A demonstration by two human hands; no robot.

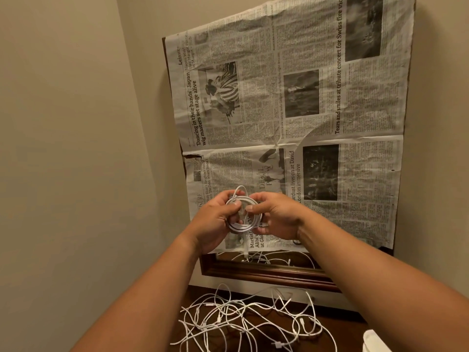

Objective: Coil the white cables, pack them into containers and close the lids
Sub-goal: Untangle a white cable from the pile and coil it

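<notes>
Item 1: white round cable coil (245, 224), several loops, held in the air above the worktop's back edge, one end hanging below it. Left hand (215, 219) grips the coil's left side with curled fingers; right hand (276, 217) pinches its right side.

Item 2: loose tangle of thin white cables (248, 323), spread over the dark brown wooden worktop (355, 326) up to its back edge.

Item 3: dark wood-framed mirror (266, 273) at the back edge, mostly covered by creased newspaper (291, 118).

Newspaper (291, 110) covering most of a dark wood-framed mirror (253, 271), beige wall (63, 123) behind; dark wooden tabletop (347, 326) below
</notes>
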